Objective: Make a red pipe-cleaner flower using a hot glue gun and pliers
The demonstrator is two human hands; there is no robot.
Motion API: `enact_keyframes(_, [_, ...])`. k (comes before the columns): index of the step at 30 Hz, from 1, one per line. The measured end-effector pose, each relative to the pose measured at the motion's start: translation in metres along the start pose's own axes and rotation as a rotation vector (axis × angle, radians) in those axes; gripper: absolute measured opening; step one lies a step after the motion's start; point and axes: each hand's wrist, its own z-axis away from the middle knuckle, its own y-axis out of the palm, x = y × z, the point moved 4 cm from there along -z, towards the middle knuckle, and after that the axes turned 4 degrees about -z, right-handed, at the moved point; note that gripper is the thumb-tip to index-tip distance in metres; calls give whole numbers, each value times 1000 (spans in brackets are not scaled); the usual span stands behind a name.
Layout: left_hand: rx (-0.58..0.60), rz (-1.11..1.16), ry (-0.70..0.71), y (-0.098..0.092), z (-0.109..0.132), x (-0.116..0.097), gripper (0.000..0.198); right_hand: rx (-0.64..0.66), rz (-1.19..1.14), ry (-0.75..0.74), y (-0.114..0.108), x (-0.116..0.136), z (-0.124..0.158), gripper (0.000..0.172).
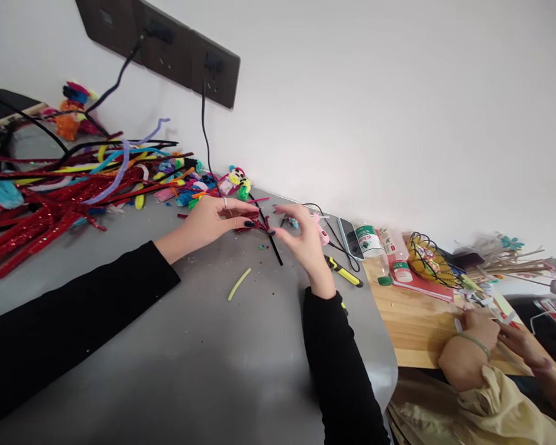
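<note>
My left hand (210, 222) pinches a small bundle of dark red glittery pipe cleaner (262, 224) between thumb and fingers, just above the grey table. To its right, my right hand (303, 241) is curved, its thumb and fingertips apart beside the free ends of the bundle. I see nothing between its fingers. Below the bundle a black pipe cleaner (276, 250) lies slanting on the table. Closer to me is a short pale yellow-green pipe cleaner piece (238, 284).
Loose pipe cleaners (74, 191) and small colourful figures (234, 179) fill the left and back. On the right are a yellow-black cutter (345, 272), a pink tool (322, 232), a phone (349, 238) and bottles (370, 241). A co-worker's hands (475, 340) work at the wooden table (412, 327).
</note>
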Motion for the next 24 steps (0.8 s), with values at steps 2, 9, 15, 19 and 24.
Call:
enact_keyframes(2, [29,-58,69,3,1,-1,38,105,-54,-60,11,13,0,33])
enact_keyframes(9, [67,-216,196,5,1,0,50,140,-222,-77,22,13,2,27])
enact_keyframes(15, [68,-235,241,5,0,5,53,138,-298,-14,24,9,3,22])
enact_keyframes(19, [63,-201,251,6,0,6,55,120,-274,-14,26,5,3,15])
enact_keyframes(24, [51,-221,252,7,0,9,53,89,-211,-114,28,5,2,8])
